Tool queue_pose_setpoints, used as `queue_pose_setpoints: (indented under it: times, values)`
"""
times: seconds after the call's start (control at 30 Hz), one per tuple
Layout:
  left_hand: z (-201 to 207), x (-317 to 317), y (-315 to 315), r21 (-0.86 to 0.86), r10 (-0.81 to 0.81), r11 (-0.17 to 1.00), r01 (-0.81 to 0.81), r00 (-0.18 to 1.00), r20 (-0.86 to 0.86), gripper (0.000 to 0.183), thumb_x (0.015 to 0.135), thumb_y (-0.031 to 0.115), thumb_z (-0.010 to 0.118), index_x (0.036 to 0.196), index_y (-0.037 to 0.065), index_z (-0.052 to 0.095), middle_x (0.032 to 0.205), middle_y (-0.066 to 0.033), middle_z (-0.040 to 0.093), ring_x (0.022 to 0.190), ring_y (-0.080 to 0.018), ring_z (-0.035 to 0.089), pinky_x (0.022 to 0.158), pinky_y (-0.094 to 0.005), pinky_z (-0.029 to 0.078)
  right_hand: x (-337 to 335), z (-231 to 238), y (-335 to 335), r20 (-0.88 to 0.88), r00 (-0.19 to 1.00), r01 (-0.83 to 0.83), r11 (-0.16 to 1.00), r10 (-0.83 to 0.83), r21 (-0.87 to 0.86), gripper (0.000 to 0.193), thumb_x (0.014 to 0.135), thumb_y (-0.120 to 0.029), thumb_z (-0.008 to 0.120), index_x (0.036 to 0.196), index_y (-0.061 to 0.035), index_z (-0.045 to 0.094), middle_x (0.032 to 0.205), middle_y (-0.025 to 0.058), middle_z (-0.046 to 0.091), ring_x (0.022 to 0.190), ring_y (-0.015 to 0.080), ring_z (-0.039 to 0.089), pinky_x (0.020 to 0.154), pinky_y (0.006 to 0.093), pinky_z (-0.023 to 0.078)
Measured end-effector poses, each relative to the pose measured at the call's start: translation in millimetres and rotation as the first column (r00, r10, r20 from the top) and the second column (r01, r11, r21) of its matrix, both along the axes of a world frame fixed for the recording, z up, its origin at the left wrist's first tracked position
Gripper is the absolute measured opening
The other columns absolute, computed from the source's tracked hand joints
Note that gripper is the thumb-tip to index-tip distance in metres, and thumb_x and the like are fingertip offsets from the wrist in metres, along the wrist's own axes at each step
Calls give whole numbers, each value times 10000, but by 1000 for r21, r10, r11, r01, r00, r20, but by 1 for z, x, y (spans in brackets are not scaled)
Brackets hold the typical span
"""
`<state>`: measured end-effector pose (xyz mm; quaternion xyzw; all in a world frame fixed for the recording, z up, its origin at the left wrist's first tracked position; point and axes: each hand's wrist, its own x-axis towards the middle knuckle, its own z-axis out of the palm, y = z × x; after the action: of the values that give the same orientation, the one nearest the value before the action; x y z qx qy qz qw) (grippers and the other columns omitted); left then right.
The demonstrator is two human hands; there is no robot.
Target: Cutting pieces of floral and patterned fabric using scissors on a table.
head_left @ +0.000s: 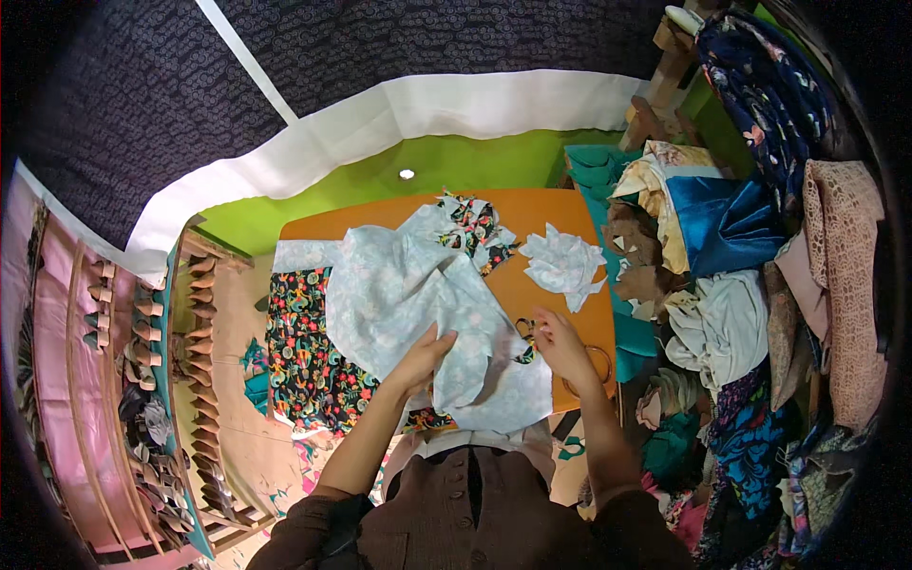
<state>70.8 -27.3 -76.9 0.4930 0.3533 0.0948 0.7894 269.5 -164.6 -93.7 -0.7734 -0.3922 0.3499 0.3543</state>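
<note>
A large piece of cloth (399, 294) lies rumpled over the table, its pale bluish-white side up. Folded-over parts show a black side with a bright red, green and yellow floral print (309, 323). My left hand (424, 359) is closed on a raised fold of the cloth, thumb uppermost. By the cloth's right side, my right hand (562, 348) has its fingers drawn together at a small dark-printed cloth piece (524, 342). What its fingertips grip is too small to make out. Beside that wrist, a dark looped handle (598, 364) shows on the table.
The orange-brown table (532, 214) bears a pile of pale cut scraps (565, 266) and a printed bunch (470, 223). Heaped fabrics (717, 313) crowd the right side. At left stand racks of wooden shoe-shaped forms (201, 366). Scraps (309, 456) litter the floor.
</note>
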Motion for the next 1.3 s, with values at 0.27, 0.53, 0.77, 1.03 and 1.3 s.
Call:
queue_pose_setpoints:
  times: [0.27, 0.53, 0.77, 1.03, 1.3]
  values:
    - [-2, -16, 5, -422, 206, 893, -155, 975, 79, 394, 882, 196, 404, 1222, 27, 298, 1159, -117, 450, 1042, -220, 472, 868, -359, 412, -5, -39, -81, 637, 764, 110, 953, 100, -282, 527, 694, -150, 590, 1176, -48, 402, 1060, 194, 402, 1027, 351, 370, 870, 410, 321]
    - [-2, -11, 2, -488, 189, 867, -104, 973, 129, 402, 870, 226, 421, 1202, 18, 332, 1129, -122, 481, 1006, -237, 503, 862, -371, 415, 3, -51, -87, 584, 810, 211, 900, 58, -381, 503, 691, -182, 602, 1149, -98, 414, 1046, 200, 424, 1003, 363, 422, 804, 421, 391]
    - [2, -6, -10, -486, 131, 872, -52, 983, 131, 425, 862, 259, 430, 1193, 4, 353, 1124, -127, 492, 1004, -247, 509, 868, -381, 406, -1, -52, -78, 611, 781, 227, 970, -129, -85, 475, 649, -168, 629, 1078, -80, 445, 896, 168, 518, 914, 337, 497, 764, 410, 421]
    - [11, -4, -7, -526, 119, 850, -31, 984, 135, 413, 860, 265, 428, 1174, 2, 371, 1112, -119, 500, 1002, -244, 507, 864, -376, 408, -22, -46, -48, -138, 920, 392, 880, -368, 267, 456, 713, -150, 648, 1073, -13, 403, 774, 58, 490, 676, 151, 495, 605, 260, 410]
    - [34, -14, 10, -268, 132, 960, -84, 977, 166, 416, 774, 116, 572, 1146, 37, 402, 1045, -80, 532, 956, -196, 526, 827, -342, 435, -42, -35, -39, -809, 582, 255, 963, -82, 85, 306, 856, -350, 430, 958, -62, 451, 781, -7, 462, 619, 99, 459, 596, 224, 404]
